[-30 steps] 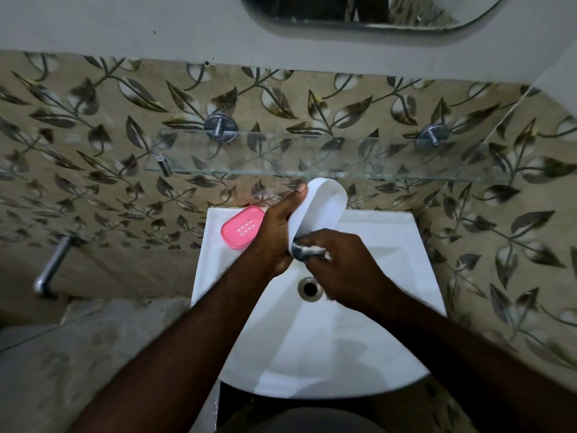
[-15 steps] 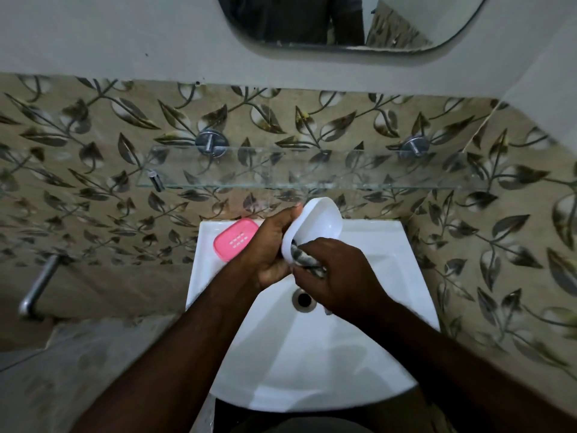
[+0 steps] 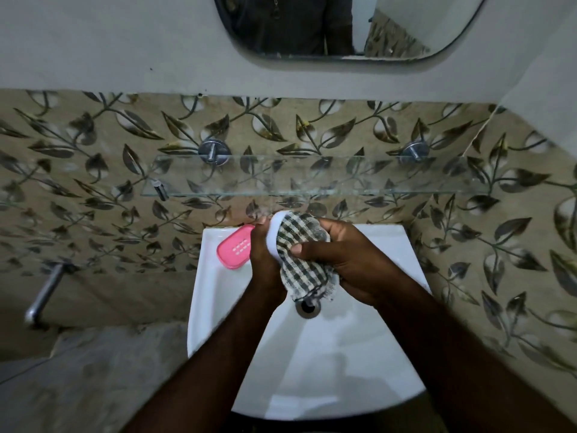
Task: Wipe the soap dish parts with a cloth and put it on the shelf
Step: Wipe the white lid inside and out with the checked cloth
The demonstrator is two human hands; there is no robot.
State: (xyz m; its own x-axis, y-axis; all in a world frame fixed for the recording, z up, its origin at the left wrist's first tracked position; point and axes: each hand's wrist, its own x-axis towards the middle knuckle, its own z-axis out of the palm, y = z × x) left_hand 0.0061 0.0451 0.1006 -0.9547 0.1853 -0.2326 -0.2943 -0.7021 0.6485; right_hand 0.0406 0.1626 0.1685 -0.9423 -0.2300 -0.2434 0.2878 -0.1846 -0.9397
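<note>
- Soap dish's white part is being held on edge over the back of the sink in the head view. It is sitting just below the glass shelf and apart from it. Only a narrow white strip is showing, since cloth and hands are covering the rest.
- Gripping the white part from its left side is the left hand, with its fingers curling round the rim.
- Clutching the checked cloth is the right hand, which is pressing it against the white part. Its thumb is lying across the front of the cloth and its fingers are wrapping round the far side.
- The checked cloth, dark and white, is draping over the white part and hanging down between both hands. Its frayed lower edge is dangling just above the drain.
- The soap dish's pink part, with rows of small slots, is lying flat on the sink's back left corner, just beside the left hand. The hand may be touching it, but that edge is blurred.
- Two round metal brackets are holding the glass shelf against the leaf-patterned tiles.
- A mirror is hanging above, reflecting a dark-clothed torso.
- A metal pipe is sticking out of the wall, well to the left of the sink.
</note>
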